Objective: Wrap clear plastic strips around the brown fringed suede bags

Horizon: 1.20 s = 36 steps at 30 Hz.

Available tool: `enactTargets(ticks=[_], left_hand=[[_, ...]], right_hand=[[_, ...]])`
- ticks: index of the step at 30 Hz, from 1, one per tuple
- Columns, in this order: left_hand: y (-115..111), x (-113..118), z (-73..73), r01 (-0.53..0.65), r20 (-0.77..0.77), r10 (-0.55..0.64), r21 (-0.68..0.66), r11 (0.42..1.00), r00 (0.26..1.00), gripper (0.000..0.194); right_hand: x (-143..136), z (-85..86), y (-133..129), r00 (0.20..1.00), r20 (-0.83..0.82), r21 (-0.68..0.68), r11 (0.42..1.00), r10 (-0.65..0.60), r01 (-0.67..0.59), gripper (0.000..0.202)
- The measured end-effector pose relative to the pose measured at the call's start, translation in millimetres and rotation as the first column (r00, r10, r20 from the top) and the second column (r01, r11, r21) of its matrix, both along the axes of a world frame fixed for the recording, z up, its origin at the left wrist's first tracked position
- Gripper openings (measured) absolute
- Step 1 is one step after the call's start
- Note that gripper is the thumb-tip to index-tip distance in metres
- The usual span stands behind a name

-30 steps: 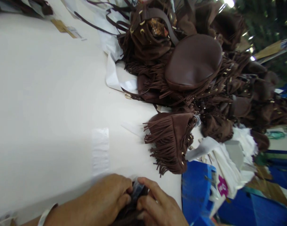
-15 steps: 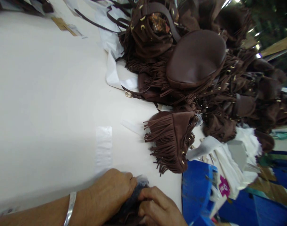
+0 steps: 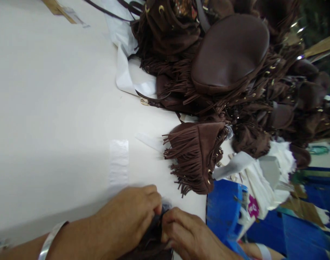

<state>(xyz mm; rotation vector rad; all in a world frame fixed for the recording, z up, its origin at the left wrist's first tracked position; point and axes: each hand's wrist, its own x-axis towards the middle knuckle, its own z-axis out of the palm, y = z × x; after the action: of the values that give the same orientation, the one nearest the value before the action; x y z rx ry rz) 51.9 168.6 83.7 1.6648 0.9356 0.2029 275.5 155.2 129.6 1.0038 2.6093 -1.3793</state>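
Observation:
At the bottom of the head view, a dark brown bag (image 3: pixel 151 247) is partly hidden beneath my hands. My left hand (image 3: pixel 127 216), with a silver bangle on its wrist, has its fingers closed on the bag's upper edge. Facing it, my right hand (image 3: pixel 185 231) pinches the other side of that edge. A bit of clear plastic (image 3: pixel 167 204) sticks out between them. Just beyond lies a small brown fringed bag (image 3: pixel 196 157) on its side. White strips (image 3: pixel 119 162) lie on the white table to its left.
A large pile of brown fringed bags (image 3: pixel 229 54) fills the upper right. Blue bins (image 3: pixel 221 209) stand at the table's right edge, with white wrapping (image 3: pixel 270 184) over them. Another person's wrist with a white band (image 3: pixel 262 251) shows at bottom right. Cardboard (image 3: pixel 58 9) lies far left.
The view has shifted slightly, so the pile sits higher. Both hands have drawn closer together at the bag's edge, and a banded wrist has appeared at bottom right.

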Motion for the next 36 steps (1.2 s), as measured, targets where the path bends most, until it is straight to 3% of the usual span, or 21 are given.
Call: enactTargets(ticks=[3,6,10,14,18,22,27,32,36], left_hand=[[-3,5,6.6,0.072,0.177,-0.026,-0.259,0.963,0.984,0.025],[-8,4,11.3,0.024,0.123,0.026,-0.392,0.920,0.992,0.026],[-10,1,31.6,-0.026,-0.109,-0.004,-0.277,0.960,0.994,0.019],[-12,9,47.4,0.126,-0.285,-0.151,-0.106,0.986,0.946,0.025],[-24,15,43.0,0.224,-0.384,-0.205,0.006,0.974,0.900,0.029],[-34,9,30.4,0.090,-0.341,-0.085,0.000,0.996,0.936,0.026],[-30,3,15.2,-0.125,-0.227,0.102,-0.088,0.988,0.969,0.015],[-24,6,9.3,-0.186,-0.110,0.164,-0.241,0.953,0.980,0.012],[-24,8,9.0,-0.223,-0.065,0.213,-0.332,0.916,0.975,0.013]], right_hand=[[2,-5.6,-5,0.998,-0.006,0.092,0.993,-0.068,0.068,0.013],[5,-6.6,-8,0.996,-0.017,0.138,0.986,-0.090,0.091,0.013],[3,5.0,0,0.990,0.080,-0.071,0.990,-0.118,0.124,0.014],[-3,20.8,20,0.981,0.172,-0.140,0.984,-0.089,0.114,0.019],[-12,35.0,53,0.975,0.205,-0.193,0.980,0.084,-0.044,0.022],[-19,43.4,73,0.943,0.258,-0.058,0.978,0.208,-0.200,0.020],[-7,38.3,45,0.951,0.273,0.108,0.978,0.146,-0.181,0.013],[12,16.2,-1,0.971,0.232,0.249,0.968,-0.062,0.002,0.009],[15,5.1,-17,0.979,0.195,0.341,0.940,-0.062,-0.009,0.013]])
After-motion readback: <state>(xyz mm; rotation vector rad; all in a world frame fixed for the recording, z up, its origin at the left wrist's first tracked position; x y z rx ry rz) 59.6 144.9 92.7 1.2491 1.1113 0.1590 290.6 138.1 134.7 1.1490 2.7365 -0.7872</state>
